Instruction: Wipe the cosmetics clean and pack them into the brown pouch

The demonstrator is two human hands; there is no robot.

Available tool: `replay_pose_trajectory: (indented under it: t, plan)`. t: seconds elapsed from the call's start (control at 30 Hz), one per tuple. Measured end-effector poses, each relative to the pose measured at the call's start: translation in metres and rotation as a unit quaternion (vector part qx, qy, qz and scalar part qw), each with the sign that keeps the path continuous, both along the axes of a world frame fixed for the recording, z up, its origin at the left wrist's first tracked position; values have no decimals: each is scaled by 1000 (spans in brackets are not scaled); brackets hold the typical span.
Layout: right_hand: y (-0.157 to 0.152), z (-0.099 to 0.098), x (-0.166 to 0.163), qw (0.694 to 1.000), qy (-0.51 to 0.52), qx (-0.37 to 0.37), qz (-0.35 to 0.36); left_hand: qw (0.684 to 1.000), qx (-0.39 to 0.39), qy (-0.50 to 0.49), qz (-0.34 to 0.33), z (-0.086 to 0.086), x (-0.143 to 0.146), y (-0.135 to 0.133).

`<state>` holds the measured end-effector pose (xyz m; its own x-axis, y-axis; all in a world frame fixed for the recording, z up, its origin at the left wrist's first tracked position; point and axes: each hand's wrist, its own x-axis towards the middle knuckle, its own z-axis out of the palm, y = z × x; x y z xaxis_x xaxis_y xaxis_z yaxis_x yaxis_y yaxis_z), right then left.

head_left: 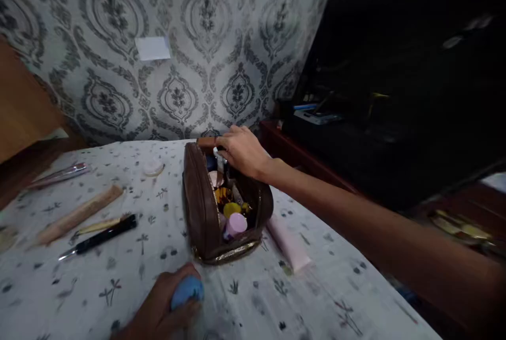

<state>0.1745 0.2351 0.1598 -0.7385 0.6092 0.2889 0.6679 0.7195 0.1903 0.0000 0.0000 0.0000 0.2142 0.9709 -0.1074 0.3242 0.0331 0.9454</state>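
Surface: a white cloth (221, 319) printed with small grey palms and birds, slack and slightly creased, in dim indoor light.

Nearest: the left hand (164, 298), low in view, fingers closed around a blue rounded item (187, 291). It sits just short of the bag, apart from it.

Centre: the brown bag (200, 208), upright on the cloth, mouth up, gold zip undone. Inside, near end first: a lilac lid (236, 224), a yellow lid (231, 209), an amber piece (223, 195), a pale pink item (216, 178). Pale pink tube (290, 248) lies just beside the bag on its right.

Left of the bag, well apart: a black pen-shaped item (106, 234), its silvery tip toward the near left; a thin yellowish stick (98, 225) next to it; then a beige tube (81, 216) (edges soft from blur).

Bag's far end: the right hand (243, 153), reaching in from the right, fingers bent over the opening beside a whitish slim item (219, 156). Whether it grips that or the rim, cannot tell.

Farther left: a shiny pinkish item (63, 175) and a pale round item (153, 167), both on the cloth.

Beyond: dark red furniture (308, 151) at right, a large black panel (395, 60) above it. Farthest, grey damask-patterned wall (177, 92), bearing a white rectangle (153, 48).
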Motion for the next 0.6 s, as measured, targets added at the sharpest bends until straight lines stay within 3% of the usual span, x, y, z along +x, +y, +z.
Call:
replay_pose_trajectory:
  t: [0.23,0.6]
  plan:
    - [2,12,-9,1000,-23,-3,20,999,47,-17,-14,7,9,2]
    - [7,9,-13,996,-47,-46,-58,999,40,11,30,9,5,-1]
